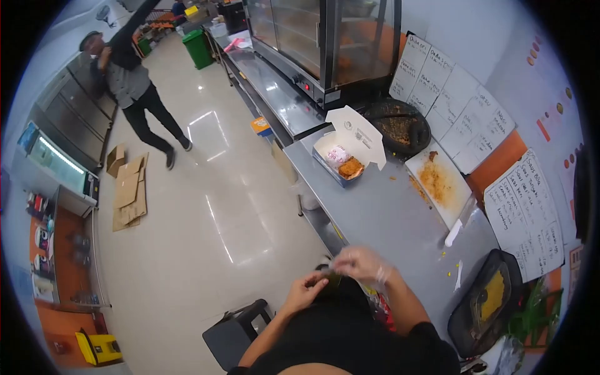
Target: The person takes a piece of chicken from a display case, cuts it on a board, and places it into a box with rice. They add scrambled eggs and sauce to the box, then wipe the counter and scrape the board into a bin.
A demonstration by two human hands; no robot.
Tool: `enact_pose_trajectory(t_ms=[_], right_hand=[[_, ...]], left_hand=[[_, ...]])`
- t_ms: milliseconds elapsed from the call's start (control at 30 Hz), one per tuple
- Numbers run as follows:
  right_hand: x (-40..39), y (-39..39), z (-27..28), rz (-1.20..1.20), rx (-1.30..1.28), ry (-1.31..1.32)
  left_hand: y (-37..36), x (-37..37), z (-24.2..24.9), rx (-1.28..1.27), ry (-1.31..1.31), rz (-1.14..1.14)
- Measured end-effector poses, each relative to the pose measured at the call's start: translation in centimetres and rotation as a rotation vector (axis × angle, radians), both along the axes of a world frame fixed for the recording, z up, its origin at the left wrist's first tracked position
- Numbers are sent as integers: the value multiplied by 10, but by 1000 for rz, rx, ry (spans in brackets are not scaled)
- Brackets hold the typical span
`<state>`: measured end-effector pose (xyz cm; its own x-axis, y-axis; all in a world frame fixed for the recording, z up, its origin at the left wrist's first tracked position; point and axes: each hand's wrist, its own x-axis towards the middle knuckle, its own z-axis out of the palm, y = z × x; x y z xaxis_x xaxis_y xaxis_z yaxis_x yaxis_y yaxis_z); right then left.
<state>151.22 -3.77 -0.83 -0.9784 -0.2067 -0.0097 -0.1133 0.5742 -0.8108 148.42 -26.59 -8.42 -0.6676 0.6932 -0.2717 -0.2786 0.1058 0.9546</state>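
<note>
My bare left hand (305, 291) is closed in a pinch in front of my body, beside the table's front edge. Close against its fingertips is my right hand (357, 262), in a clear plastic glove, its fingers closed too. Something small and dark greenish shows between the two hands; I cannot tell what it is. On the steel table (387, 219) beyond them stands an open cardboard food box (340, 179). Inside it lie a paper-wrapped bundle (338, 154) and a piece of fried food (351, 167).
A crumb-strewn white cutting board (440, 187) and a white-handled knife (454, 232) lie right of the box. Black trays hold brown crumbs (400, 131) and yellow food (494, 297). A glass warming cabinet (300, 37) stands farther back. Another person (131, 81) is on the left.
</note>
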Motion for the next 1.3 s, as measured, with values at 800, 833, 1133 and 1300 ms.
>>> enact_pose_trajectory(t_ms=[800, 833, 1133, 1300], right_hand=[[-342, 143, -55, -1039, 843, -290], [-351, 134, -59, -1165, 843, -364], [-362, 92, -54, -2022, 791, -419], [-384, 96, -72, -2066, 560, -206]], left_hand=[[-332, -352, -254, -941, -563, 273], [-332, -403, -268, -924, -460, 173], [-203, -926, -203, -629, -72, 387], [55, -917, -42, -256, 497, -48]])
